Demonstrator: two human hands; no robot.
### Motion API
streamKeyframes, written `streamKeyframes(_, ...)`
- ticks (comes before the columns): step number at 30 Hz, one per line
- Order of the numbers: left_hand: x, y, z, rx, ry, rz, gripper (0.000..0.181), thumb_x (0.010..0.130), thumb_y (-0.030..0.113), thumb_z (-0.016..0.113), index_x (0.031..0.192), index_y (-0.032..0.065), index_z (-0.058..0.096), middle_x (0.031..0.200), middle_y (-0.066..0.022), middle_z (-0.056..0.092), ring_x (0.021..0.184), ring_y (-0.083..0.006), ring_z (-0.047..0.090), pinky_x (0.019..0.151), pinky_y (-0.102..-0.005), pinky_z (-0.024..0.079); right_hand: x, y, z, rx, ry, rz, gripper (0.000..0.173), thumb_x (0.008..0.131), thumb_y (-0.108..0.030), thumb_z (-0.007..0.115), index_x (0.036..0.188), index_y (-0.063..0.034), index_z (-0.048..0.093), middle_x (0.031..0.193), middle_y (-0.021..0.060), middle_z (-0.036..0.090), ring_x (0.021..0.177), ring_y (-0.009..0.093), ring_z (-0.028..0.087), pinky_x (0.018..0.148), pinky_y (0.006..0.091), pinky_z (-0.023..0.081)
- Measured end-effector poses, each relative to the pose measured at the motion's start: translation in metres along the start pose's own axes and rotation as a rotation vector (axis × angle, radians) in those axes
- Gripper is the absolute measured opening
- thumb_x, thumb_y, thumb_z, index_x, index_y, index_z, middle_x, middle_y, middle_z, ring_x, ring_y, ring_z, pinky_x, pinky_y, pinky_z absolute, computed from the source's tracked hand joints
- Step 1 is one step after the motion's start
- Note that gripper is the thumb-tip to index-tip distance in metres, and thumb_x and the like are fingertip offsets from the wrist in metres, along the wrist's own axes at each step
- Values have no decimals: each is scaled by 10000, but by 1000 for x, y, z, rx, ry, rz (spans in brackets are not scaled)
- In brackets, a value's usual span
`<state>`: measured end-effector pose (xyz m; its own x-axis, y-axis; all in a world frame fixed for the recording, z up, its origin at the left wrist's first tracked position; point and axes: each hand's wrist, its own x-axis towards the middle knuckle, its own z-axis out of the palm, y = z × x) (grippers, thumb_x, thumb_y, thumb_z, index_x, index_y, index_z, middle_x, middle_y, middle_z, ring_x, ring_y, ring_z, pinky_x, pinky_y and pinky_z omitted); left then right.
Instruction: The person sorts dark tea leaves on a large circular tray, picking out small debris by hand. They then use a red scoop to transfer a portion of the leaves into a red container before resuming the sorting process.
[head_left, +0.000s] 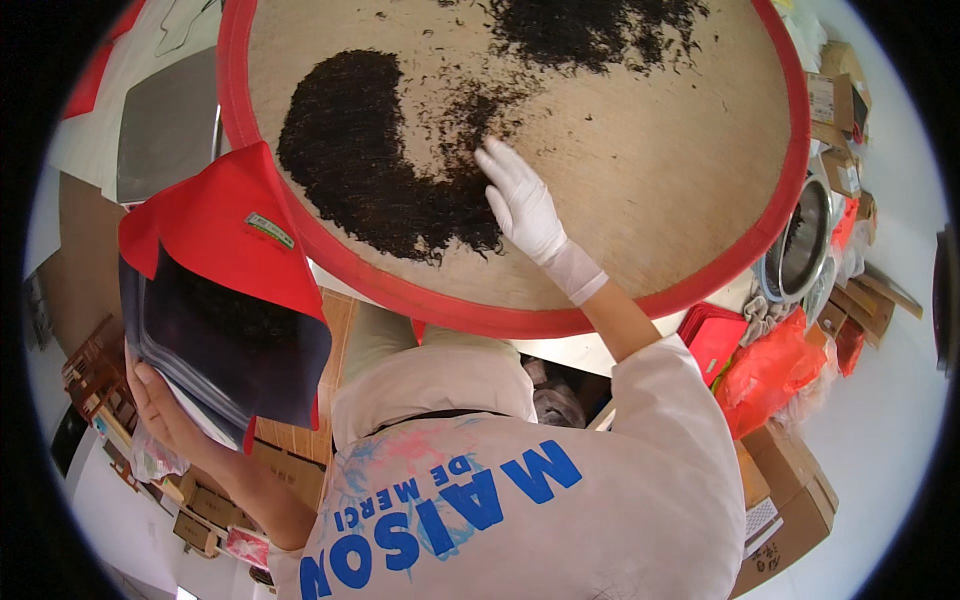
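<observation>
My right hand (517, 196), in a thin white glove, rests its fingertips on dark, dry, curled leaves, seemingly loose tea (345, 142), with its fingers slightly apart. The leaves lie in a curved heap on a large round woven tray (637, 187) with a red cloth rim. A second heap (585, 30) is at the tray's far side, and scattered bits lie between the two. At the left, my bare left hand (161, 405) supports a red bag (217, 202) with a dark inner lining, whose mouth is spread wide. Dark contents show inside it.
A grey flat panel (169, 124) lies on the white table left of the tray. To the right are a round metal bowl (806, 240), a stack of red packets (712, 337), an orange-red plastic bag (772, 375) and cardboard boxes (787, 502). A wooden rack (97, 375) is at the far left.
</observation>
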<state>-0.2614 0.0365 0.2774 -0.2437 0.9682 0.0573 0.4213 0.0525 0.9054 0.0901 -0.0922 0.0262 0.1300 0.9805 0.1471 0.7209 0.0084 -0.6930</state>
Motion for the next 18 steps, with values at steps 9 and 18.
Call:
streamKeyframes(9,-3,-1,-1,-46,-62,17,405,1031,216,453,1332,-51,500,1208,-106,616,1063,-125,581,972,-231,418,-37,-30,42,31,-255,-90,873,816,-486,638,1475,-29,293,1532,231,250,1404,410,266,1168,493,205)
streamKeyframes(18,-2,-5,-9,-64,-47,30,395,1024,197,470,1332,-48,501,1197,-108,631,1042,-126,606,957,-227,445,9,-32,43,-238,-357,-386,875,711,-632,663,1457,-282,368,1516,162,302,1355,393,335,1100,584,263)
